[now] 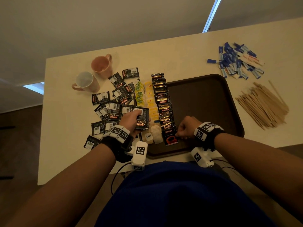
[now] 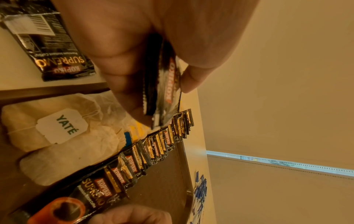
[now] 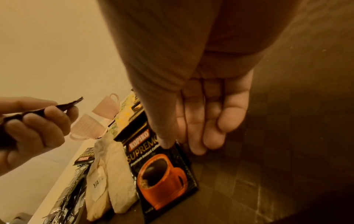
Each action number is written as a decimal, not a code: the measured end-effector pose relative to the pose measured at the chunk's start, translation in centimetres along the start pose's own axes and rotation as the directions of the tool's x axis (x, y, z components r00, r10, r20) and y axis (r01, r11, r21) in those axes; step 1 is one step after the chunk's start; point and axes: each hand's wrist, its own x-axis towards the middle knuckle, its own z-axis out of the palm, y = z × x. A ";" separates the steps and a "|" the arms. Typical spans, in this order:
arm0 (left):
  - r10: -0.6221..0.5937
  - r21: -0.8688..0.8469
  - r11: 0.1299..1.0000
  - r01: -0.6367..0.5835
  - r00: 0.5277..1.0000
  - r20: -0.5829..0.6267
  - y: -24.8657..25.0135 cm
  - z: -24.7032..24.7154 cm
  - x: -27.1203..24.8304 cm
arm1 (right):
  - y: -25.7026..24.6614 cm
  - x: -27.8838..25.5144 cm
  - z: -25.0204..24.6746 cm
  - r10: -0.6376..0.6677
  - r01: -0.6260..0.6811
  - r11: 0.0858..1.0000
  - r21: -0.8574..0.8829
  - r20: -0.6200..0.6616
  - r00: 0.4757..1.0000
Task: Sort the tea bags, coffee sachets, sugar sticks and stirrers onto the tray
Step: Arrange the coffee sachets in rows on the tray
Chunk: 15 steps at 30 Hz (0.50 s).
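Observation:
My left hand (image 1: 139,117) grips a small stack of black Kopiko coffee sachets (image 2: 166,91) above the tray's left edge. On the brown tray (image 1: 205,104) lie rows of tea bags (image 1: 150,99) and an overlapping row of coffee sachets (image 1: 164,104). My right hand (image 1: 177,135) is at the nearest sachet (image 3: 162,174) of that row, the thumb (image 3: 166,144) on its upper right corner and the curled fingers at its right edge. White Yaté tea bags (image 2: 61,125) lie just left of it.
Loose coffee sachets (image 1: 114,99) are scattered on the table left of the tray, with two pink mugs (image 1: 102,65) behind them. Blue sugar sticks (image 1: 236,63) lie heaped at the back right. Wooden stirrers (image 1: 262,104) are piled right of the tray.

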 end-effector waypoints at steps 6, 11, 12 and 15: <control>-0.009 0.040 0.999 0.009 1.000 -0.006 0.1 0.0 0.3 | -1.4 -1.1 -1.7 -0.112 0.105 0.993 -0.049 -0.176 0.978; -0.014 0.050 0.999 0.012 0.999 0.038 0.3 0.6 0.2 | -4.5 -1.9 -3.0 -0.466 0.460 0.878 -0.132 -0.452 0.761; -0.016 0.049 0.999 0.013 0.999 0.050 0.3 0.8 0.1 | -5.1 -1.8 -3.1 -0.517 0.504 0.848 -0.167 -0.471 0.714; -0.014 0.055 0.998 0.009 0.996 0.087 0.5 1.3 -0.2 | -6.5 -1.3 -2.9 -0.629 0.555 0.775 -0.302 -0.450 0.633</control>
